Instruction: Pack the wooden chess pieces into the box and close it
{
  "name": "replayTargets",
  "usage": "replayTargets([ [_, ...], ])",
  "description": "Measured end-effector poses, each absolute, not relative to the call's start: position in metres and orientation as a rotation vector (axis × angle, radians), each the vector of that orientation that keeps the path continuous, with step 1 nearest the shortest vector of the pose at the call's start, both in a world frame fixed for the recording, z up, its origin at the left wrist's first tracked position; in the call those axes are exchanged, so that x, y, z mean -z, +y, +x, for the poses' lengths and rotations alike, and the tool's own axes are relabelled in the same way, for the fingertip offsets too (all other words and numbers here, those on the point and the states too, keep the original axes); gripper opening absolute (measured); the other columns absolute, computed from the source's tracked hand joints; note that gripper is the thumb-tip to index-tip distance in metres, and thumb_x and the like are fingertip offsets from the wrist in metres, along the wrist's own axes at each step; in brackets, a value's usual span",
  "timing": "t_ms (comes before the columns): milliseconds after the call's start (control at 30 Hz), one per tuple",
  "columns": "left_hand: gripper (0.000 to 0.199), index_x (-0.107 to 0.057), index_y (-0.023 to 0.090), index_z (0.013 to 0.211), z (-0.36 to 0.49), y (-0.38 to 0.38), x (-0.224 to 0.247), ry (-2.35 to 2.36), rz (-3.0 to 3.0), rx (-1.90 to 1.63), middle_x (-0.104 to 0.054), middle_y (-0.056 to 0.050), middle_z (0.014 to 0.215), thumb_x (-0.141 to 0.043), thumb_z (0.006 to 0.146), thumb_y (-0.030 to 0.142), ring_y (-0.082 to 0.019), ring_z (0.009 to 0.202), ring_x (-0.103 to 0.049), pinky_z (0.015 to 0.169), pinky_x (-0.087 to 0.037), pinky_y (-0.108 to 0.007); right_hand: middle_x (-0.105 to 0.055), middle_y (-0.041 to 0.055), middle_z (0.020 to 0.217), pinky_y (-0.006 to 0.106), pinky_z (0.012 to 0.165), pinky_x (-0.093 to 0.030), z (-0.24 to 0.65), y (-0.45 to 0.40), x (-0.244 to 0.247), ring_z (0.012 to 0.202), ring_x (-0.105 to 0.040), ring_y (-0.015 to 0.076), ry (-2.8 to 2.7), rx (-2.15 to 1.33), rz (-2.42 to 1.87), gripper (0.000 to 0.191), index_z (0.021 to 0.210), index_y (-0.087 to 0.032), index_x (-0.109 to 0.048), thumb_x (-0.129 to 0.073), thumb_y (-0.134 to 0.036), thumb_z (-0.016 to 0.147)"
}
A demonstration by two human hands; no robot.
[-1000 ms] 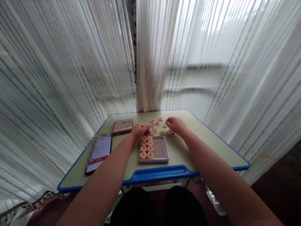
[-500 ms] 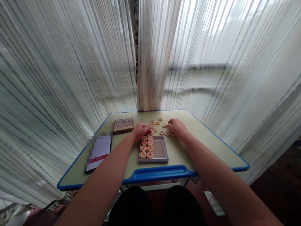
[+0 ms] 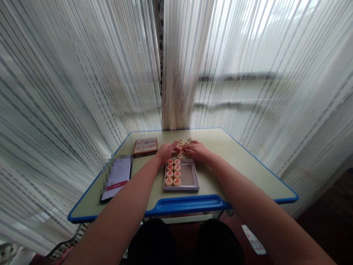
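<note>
Round wooden pieces with red characters (image 3: 177, 174) stand in two columns in the left part of a shallow white box (image 3: 196, 176); the box's right part shows its bare bottom. Behind the box lies a loose group of pieces (image 3: 180, 142), partly hidden by my hands. My left hand (image 3: 167, 151) is at the group's left side, thumb raised and apart from the fingers, with nothing visible in it. My right hand (image 3: 196, 150) is laid over pieces at the group's right side, its fingers spread and pointing left. One loose piece (image 3: 180, 156) sits just behind the box's rear wall.
A brown printed box lid (image 3: 145, 145) lies at the back left of the table. Nearer on the left is a tablet or clipboard with a white and red surface (image 3: 118, 178). A blue trough (image 3: 190, 202) runs along the front edge. Curtains hang behind the table.
My right hand has moved left toward my left hand, and the loose pieces on the right are now gathered closer together or covered. My left hand's thumb has lifted and its fingers have opened.
</note>
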State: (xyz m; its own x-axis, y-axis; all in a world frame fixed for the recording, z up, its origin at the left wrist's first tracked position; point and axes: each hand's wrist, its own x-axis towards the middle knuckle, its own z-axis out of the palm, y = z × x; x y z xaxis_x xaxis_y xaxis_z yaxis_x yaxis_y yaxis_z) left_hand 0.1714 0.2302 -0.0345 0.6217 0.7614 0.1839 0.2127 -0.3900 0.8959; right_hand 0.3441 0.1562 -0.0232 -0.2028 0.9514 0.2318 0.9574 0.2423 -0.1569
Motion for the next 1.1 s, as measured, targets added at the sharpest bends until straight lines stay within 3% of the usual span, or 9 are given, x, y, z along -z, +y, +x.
replayTargets([
  [133, 0.060, -0.072, 0.013, 0.072, 0.170, 0.233, 0.036, 0.827, 1.900, -0.745, -0.070, -0.012, 0.079, -0.037, 0.075, 0.061, -0.020, 0.077, -0.060, 0.076, -0.042, -0.031, -0.066, 0.0059, 0.100, 0.030, 0.090, -0.031, 0.351, 0.152, 0.021, 0.094, -0.053, 0.0187, -2.146, 0.199, -1.952, 0.029, 0.090, -0.018, -0.068, -0.040, -0.024, 0.082],
  [267, 0.059, -0.072, 0.014, 0.070, 0.169, 0.229, 0.032, 0.860, 1.940, -0.773, -0.070, -0.012, 0.079, -0.036, 0.076, 0.060, -0.021, 0.079, -0.060, 0.077, -0.041, -0.032, -0.064, 0.0047, 0.105, 0.030, 0.088, -0.033, 0.354, 0.151, 0.023, 0.093, -0.052, 0.0196, -2.048, 0.180, -2.017, 0.028, 0.096, -0.021, -0.067, -0.045, -0.025, 0.080],
  [400, 0.057, -0.072, 0.014, 0.068, 0.169, 0.220, 0.025, 0.917, 2.073, -0.819, -0.069, -0.011, 0.073, -0.038, 0.076, 0.059, -0.021, 0.077, -0.060, 0.076, -0.041, -0.032, -0.064, 0.0031, 0.103, 0.030, 0.089, -0.032, 0.354, 0.152, 0.025, 0.092, -0.052, 0.0199, -2.061, 0.135, -1.990, 0.026, 0.090, -0.021, -0.069, -0.046, -0.025, 0.079],
  [700, 0.055, -0.071, 0.013, 0.077, 0.170, 0.199, 0.015, 0.667, 2.287, -0.592, -0.063, -0.003, 0.059, -0.042, 0.074, 0.060, -0.014, 0.058, -0.054, 0.054, -0.037, -0.023, -0.066, 0.0060, 0.091, 0.033, 0.082, -0.031, 0.359, 0.152, 0.023, 0.085, -0.047, 0.0218, -1.907, 0.197, -2.187, 0.033, 0.097, -0.025, -0.069, -0.047, -0.039, 0.077],
  [833, 0.056, -0.071, 0.012, 0.079, 0.170, 0.197, 0.013, 0.628, 2.327, -0.551, -0.065, -0.003, 0.065, -0.041, 0.075, 0.059, -0.014, 0.063, -0.055, 0.057, -0.039, -0.022, -0.067, 0.0053, 0.093, 0.032, 0.081, -0.032, 0.357, 0.149, 0.019, 0.086, -0.046, 0.0230, -1.912, 0.158, -2.211, 0.033, 0.096, -0.025, -0.069, -0.048, -0.039, 0.076],
  [1100, 0.055, -0.072, 0.011, 0.078, 0.170, 0.198, 0.014, 0.647, 2.257, -0.549, -0.068, -0.006, 0.071, -0.040, 0.076, 0.057, -0.015, 0.068, -0.058, 0.062, -0.042, -0.023, -0.069, 0.0020, 0.075, 0.032, 0.086, -0.031, 0.351, 0.144, 0.011, 0.081, -0.051, 0.0203, -1.915, -0.012, -2.202, 0.029, 0.097, -0.026, -0.069, -0.052, -0.036, 0.075],
])
